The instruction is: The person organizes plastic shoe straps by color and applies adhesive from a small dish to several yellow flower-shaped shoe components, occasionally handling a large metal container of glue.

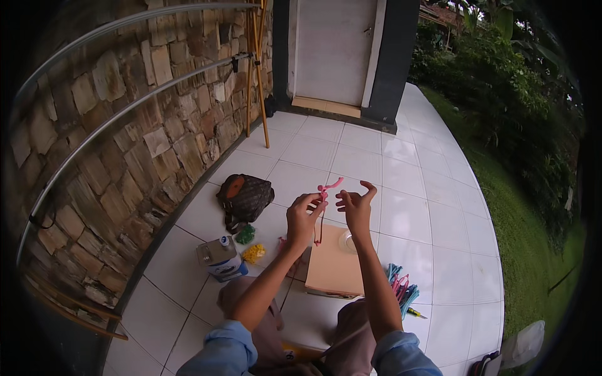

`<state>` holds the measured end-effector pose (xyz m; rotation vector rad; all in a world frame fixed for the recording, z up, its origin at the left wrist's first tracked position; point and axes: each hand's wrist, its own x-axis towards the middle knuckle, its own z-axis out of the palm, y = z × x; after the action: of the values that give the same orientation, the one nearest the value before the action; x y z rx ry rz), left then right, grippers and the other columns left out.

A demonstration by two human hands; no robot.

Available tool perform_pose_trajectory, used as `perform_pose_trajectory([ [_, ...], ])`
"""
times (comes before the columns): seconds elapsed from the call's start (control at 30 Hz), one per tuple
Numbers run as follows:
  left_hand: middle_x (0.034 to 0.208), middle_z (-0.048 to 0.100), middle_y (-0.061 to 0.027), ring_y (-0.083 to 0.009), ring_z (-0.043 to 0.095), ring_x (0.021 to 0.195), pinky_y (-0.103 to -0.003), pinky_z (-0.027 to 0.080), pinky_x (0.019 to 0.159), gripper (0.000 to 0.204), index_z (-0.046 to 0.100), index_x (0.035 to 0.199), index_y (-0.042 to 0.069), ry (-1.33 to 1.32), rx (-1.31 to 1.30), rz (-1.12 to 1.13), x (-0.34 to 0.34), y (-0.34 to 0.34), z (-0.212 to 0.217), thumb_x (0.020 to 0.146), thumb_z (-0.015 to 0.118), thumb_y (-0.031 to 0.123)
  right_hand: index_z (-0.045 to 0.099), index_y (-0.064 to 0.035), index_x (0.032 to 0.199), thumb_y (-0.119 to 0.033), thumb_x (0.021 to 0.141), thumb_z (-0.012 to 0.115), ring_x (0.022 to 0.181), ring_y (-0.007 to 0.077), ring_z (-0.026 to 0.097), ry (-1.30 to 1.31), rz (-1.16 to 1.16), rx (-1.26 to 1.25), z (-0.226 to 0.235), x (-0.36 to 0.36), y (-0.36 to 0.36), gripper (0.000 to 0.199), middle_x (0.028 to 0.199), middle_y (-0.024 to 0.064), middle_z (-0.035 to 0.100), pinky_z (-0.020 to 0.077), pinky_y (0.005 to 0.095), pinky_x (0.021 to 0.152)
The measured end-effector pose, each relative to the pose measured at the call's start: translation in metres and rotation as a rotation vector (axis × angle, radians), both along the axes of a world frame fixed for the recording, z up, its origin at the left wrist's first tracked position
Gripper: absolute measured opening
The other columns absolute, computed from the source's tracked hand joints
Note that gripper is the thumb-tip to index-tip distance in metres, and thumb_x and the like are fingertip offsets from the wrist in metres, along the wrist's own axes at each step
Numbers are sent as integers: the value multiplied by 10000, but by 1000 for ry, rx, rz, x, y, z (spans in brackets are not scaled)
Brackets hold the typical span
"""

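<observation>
My left hand [302,216] is closed in a pinch on a knotted pink cord [331,186], held up above the box. One end of the cord sticks out to the right past my fingertips, and a thin darker strand [318,233] hangs below. To the right, my right hand [357,210] is raised with its fingers apart, a small gap away from the cord. Nothing shows in it. Beneath both hands stands a tan cardboard box [332,269], with a clear round container [347,240] on its top, partly hidden by my right forearm.
Blue and pink cord bundles [401,287] lie right of the box, beside a yellow-green cutter [416,313]. To the left are a metal can [221,258], yellow [254,253] and green [246,235] packets, and a dark backpack [251,197]. A stone wall [125,125] borders the tiles.
</observation>
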<state>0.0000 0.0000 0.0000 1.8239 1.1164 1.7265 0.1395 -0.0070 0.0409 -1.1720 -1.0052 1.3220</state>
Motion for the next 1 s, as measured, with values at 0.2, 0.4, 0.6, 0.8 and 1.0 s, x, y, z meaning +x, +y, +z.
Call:
perform_pose_trajectory([
  [0.2, 796, 636, -129, -197, 651, 671, -287, 524, 603, 164, 616, 869, -45, 63, -133, -41, -64, 10, -15, 754, 675, 56, 56, -82, 1356, -17, 726, 692, 1247, 342, 375, -739, 142, 833, -65, -58, 5, 898, 1387, 228, 280, 472, 377, 881],
  [0.4, 755, 621, -119, -173, 643, 724, -300, 516, 680, 250, 513, 850, -15, 71, -452, -182, -100, 11, -78, 738, 709, 90, 49, -90, 1368, -30, 784, 658, 1131, 283, 486, -290, 325, 470, -179, -90, 22, 847, 1214, 195, 458, 465, 366, 866],
  [0.6, 873, 568, -70, -144, 576, 840, -298, 475, 787, 280, 460, 880, 36, -371, -675, -115, -108, 62, -226, 775, 696, 143, 145, -23, 1286, -26, 860, 543, 843, 196, 602, -149, 144, 174, -255, -124, 42, 582, 982, 172, 586, 482, 300, 751],
  [0.8, 920, 596, -125, -187, 599, 815, -298, 485, 706, 423, 513, 1023, 29, -148, -1146, 129, -105, 72, -351, 854, 568, 413, 182, -23, 1282, -99, 796, 637, 919, 223, 578, -231, -93, -474, -343, -151, 76, 670, 1043, 199, 565, 474, 294, 790],
  [1.0, 1053, 591, -228, -398, 538, 1017, -423, 416, 878, 441, 527, 1099, 9, 70, -1231, 161, -98, 81, -381, 900, 398, 381, 215, 20, 1247, -106, 755, 624, 959, 265, 571, -305, -108, -585, -431, -159, 104, 651, 1081, 185, 545, 463, 365, 819],
])
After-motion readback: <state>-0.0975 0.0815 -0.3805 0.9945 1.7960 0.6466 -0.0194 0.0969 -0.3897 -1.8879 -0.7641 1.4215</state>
